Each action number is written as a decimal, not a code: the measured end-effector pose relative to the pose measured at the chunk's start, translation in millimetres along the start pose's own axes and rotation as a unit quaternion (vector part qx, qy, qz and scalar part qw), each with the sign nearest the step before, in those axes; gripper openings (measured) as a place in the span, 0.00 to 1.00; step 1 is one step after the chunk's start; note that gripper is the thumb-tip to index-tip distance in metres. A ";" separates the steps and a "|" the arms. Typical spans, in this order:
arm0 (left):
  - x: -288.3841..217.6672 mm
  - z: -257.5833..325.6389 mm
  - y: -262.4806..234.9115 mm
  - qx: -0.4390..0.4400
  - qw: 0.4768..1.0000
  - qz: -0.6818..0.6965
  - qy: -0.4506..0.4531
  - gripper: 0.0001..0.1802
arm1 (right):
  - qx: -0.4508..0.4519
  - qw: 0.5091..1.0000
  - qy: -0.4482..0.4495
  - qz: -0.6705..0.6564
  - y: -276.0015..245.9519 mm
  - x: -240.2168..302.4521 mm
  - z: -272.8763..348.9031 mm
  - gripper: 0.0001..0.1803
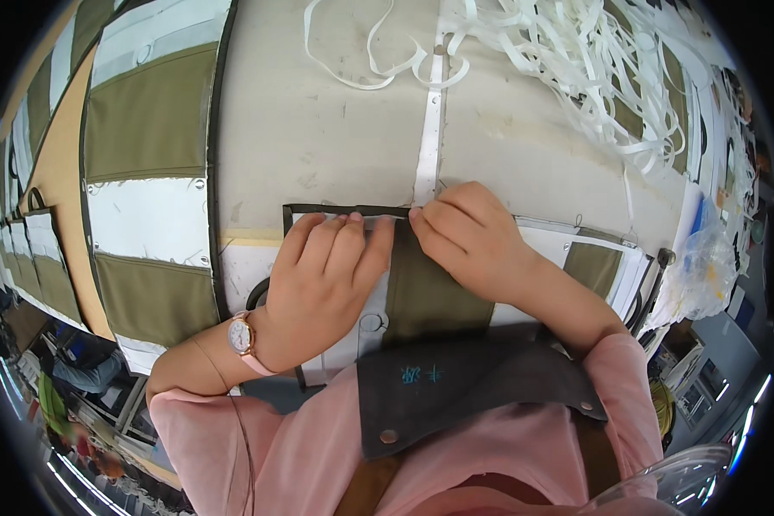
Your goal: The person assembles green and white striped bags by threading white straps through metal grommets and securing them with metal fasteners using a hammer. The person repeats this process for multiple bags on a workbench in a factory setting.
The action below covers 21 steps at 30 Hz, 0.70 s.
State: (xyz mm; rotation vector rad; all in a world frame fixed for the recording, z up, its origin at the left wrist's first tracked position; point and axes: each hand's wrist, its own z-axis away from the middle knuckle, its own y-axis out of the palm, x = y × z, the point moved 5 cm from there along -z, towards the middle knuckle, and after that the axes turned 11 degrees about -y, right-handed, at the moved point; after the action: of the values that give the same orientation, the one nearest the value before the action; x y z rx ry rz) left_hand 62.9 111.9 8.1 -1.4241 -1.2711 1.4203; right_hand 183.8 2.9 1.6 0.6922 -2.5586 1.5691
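A white and olive-green fabric panel (434,297) with black edge binding lies flat in front of me, its far edge under my fingers. My left hand (327,258) rests palm down on its left part, fingers stretched out and fingertips on the black binding (344,209); its thumb is hidden. Just to the right, my right hand (477,245) is closed, thumb side turned to the left, with its fingertips pinching the same far edge. A round snap (371,322) shows on the white part below my left hand.
More olive and white panels (150,112) lie along the left side. A heap of white tape strips (576,60) covers the far right. A metal strip (430,129) runs across the beige table (318,138). A clear plastic bag (709,262) sits at the right edge.
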 end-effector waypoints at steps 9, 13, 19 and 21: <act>5.9 -6.2 -7.5 0.048 0.999 0.009 0.005 0.26 | 0.061 0.995 -0.040 0.061 -0.8 9.1 -6.9 0.07; -1.3 -2.3 -7.1 0.004 0.999 -0.038 0.002 0.25 | 0.080 0.989 -0.045 0.116 -0.9 16.7 -5.8 0.07; -5.2 -5.9 -3.3 0.025 0.996 0.074 0.047 0.24 | 0.020 0.996 -0.005 0.082 -0.6 15.5 -1.8 0.08; -7.7 -4.7 -2.8 0.039 0.997 0.052 0.047 0.25 | 0.014 0.999 0.019 0.044 -6.7 11.1 0.1 0.08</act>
State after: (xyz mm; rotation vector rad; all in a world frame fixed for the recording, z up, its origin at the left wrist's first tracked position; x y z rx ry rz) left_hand 68.0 105.8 13.2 -1.5044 -1.0850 1.4388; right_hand 176.6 -3.6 10.2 0.5530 -2.5793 1.6296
